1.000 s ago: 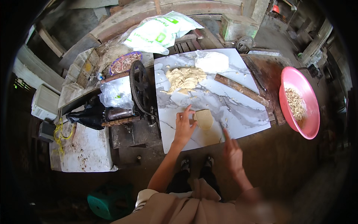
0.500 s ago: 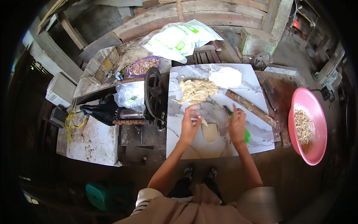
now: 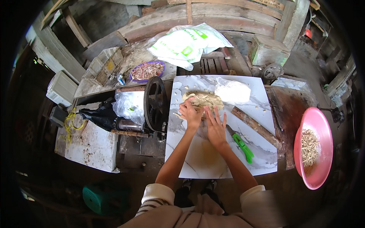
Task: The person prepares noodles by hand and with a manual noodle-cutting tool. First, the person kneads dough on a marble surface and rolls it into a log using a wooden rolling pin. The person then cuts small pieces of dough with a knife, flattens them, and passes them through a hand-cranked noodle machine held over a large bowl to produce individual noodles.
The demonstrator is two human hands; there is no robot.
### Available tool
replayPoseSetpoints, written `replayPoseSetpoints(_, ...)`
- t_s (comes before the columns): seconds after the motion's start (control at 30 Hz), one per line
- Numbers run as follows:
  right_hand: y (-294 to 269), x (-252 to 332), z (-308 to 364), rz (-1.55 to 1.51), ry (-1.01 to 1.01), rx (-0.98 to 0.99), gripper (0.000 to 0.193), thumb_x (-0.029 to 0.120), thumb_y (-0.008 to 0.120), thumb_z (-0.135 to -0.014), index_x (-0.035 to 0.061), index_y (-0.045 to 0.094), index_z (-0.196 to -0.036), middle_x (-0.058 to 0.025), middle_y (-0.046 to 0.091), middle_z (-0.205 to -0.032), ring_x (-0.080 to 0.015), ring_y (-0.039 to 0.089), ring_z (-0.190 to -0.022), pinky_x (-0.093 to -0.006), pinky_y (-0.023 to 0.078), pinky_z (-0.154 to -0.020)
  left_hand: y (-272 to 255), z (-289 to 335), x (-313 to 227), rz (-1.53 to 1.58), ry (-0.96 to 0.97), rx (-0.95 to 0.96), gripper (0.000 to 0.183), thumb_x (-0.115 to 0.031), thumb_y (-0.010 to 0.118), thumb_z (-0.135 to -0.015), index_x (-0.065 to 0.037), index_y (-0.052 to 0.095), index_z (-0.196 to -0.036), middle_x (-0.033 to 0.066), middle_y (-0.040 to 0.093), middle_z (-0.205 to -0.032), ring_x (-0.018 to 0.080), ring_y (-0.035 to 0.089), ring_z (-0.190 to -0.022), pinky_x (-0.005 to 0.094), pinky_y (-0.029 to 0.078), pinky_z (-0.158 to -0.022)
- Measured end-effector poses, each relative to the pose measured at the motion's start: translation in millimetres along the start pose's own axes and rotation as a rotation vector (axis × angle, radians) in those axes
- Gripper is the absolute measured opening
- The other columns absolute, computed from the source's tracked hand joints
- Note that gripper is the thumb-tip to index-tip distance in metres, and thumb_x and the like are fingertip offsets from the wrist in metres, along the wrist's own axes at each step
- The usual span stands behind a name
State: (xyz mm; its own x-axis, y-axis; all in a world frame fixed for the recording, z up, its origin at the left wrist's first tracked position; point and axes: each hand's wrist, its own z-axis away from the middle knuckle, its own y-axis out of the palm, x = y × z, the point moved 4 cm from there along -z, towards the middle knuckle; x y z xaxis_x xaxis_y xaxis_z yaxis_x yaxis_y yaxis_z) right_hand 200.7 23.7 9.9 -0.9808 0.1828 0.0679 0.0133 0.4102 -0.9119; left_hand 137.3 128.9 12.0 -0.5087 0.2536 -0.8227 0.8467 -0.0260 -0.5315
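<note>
A lumpy pile of pale dough [image 3: 211, 100] lies on the marble-patterned tabletop [image 3: 178, 159] in front of me. My left hand [image 3: 192, 114] is at the pile's near left side, its fingers bent onto the dough. Beside it my right hand [image 3: 216, 130] has its fingers straight and spread, the tips at the dough's near edge. What lies beneath the hands is hidden. To the right of my right hand, a knife with a green handle [image 3: 242, 146] rests on the tabletop, untouched. Farther right a wooden rolling stick [image 3: 254, 125] lies slantwise.
Behind the dough sits a clear bag of white powder [image 3: 232, 91]. A pink basin [image 3: 325, 148] with dough strips stands at the right. Left of the tabletop is a machine with a dark handwheel [image 3: 155, 100]; beyond it, a purple-rimmed tray [image 3: 147, 71]. A green stool [image 3: 93, 198] is at lower left.
Both hands have moved away from me to the dough pile, the right one also leftward, off the knife. The flat dough piece between them no longer shows at its former place.
</note>
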Motion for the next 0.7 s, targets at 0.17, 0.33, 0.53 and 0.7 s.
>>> replayPoseSetpoints(0.17,-1,1,-3,0.045,0.006,-0.002,0.058,-0.001,0.045,-0.077,0.0055,0.037,-0.134,-0.0001,0.024,-0.146,-0.0304,0.016,-0.136,-0.0560,0.015,-0.107,7,-4,17,-0.032,-0.110,-0.053,0.068,-0.030,0.081,-0.061,-0.015,0.039,-0.113,0.0132,0.034,-0.109,0.0317,0.030,-0.106,0.0438,0.025,-0.087)
replayPoseSetpoints(0.33,-36,-25,3,-0.115,0.044,-0.025,0.051,0.001,0.051,-0.075,0.0109,0.049,-0.126,-0.0041,0.027,-0.144,-0.0337,0.022,-0.132,-0.0531,0.019,-0.106,-1,2,20,-0.042,0.023,-0.053,0.060,-0.036,0.076,-0.068,-0.010,0.042,-0.109,0.0146,0.036,-0.106,0.0320,0.033,-0.102,0.0427,0.025,-0.088)
replayPoseSetpoints(0.53,-56,-79,75,-0.110,0.324,-0.004,0.042,0.013,0.064,-0.076,0.0095,0.053,-0.116,-0.0099,0.043,-0.121,-0.0302,0.039,-0.111,-0.0457,0.033,-0.092,-42,85,-4,-0.033,0.442,0.150,0.041,-0.027,0.063,-0.081,-0.005,0.045,-0.110,0.0160,0.040,-0.111,0.0338,0.036,-0.105,0.0435,0.028,-0.090)
replayPoseSetpoints(0.7,-58,-74,95,-0.152,0.278,0.080,0.043,0.014,0.067,-0.074,0.0064,0.051,-0.113,-0.0112,0.046,-0.106,-0.0284,0.044,-0.101,-0.0420,0.037,-0.082,-49,156,-10,0.004,0.692,0.498,0.045,-0.022,0.062,-0.081,-0.002,0.045,-0.118,0.0158,0.043,-0.120,0.0344,0.038,-0.115,0.0438,0.029,-0.099)
